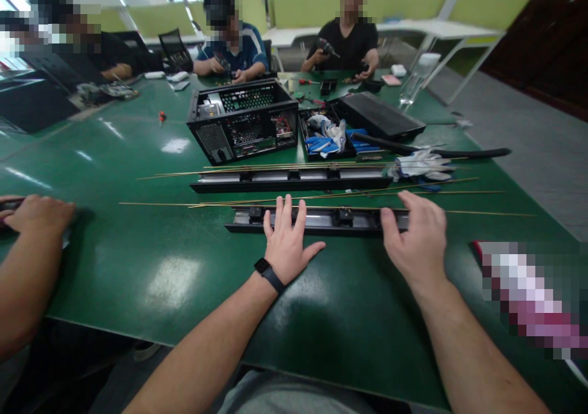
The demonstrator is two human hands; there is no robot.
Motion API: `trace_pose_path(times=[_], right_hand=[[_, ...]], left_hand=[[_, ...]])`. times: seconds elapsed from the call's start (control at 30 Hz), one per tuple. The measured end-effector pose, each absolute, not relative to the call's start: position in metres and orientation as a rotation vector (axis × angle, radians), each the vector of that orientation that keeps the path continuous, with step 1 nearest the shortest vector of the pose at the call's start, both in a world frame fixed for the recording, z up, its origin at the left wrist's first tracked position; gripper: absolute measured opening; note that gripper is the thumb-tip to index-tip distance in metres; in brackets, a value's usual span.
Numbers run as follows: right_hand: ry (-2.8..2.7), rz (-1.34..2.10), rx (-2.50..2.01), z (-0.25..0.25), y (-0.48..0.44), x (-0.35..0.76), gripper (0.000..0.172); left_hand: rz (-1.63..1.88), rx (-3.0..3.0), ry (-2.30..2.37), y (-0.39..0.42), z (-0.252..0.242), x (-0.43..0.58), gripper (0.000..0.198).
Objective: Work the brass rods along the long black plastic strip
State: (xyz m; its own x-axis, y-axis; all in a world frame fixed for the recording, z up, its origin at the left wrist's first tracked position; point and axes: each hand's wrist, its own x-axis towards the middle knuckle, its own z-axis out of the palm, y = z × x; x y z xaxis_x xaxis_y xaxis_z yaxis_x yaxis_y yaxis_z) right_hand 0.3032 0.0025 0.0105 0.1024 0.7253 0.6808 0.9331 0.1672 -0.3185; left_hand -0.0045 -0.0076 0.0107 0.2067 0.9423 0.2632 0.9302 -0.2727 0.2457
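A long black rail [316, 220] with a silvery inner channel and small black blocks in it lies crosswise in front of me. My left hand [287, 242], with a dark watch on its wrist, lies over its left half, fingers spread. At the rail's right end my right hand [418, 236] is curled, thumb toward the channel and fingers over the end; the fingertips are partly hidden. Thin brass-coloured rods [156, 204] lie along the far side of this rail. Beyond them is a second, similar black rail [289, 184], with more rods behind it.
An opened black computer case [243, 120] stands farther back. Beside it are a black tray [305, 150] with blue-white gloves, a dark flat panel [381, 114], another glove [420, 166] and a clear bottle [418, 77]. Another person's arm [32, 261] reaches in at left; several people sit across.
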Motion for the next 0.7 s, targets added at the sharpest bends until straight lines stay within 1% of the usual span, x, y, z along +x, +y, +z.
trace_pose_path(times=[0.1,0.23,0.3,0.4,0.47,0.7], right_hand=[[-1.923,-0.363,-1.572,0.003,0.002,0.286,0.063],[-2.017,-0.397,-1.604,-0.005,0.001,0.283,0.066],[-2.028,-0.406,-1.612,-0.007,0.001,0.286,0.067],[-2.037,-0.399,-1.607,-0.007,0.002,0.287,0.070],[-2.036,-0.384,-1.600,-0.007,0.002,0.287,0.071],[-2.072,-0.371,-1.595,-0.010,0.004,0.290,0.077]], left_hand=[[0.611,2.405,1.899,-0.007,0.010,-0.006,0.107],[0.719,2.390,1.921,-0.004,0.010,-0.008,0.101],[0.803,2.368,1.924,-0.001,0.010,-0.011,0.088],[0.939,2.323,1.934,0.005,0.011,-0.018,0.057],[1.008,2.290,1.952,0.009,0.011,-0.022,0.046],[1.064,2.205,2.022,0.020,0.015,-0.032,0.039]])
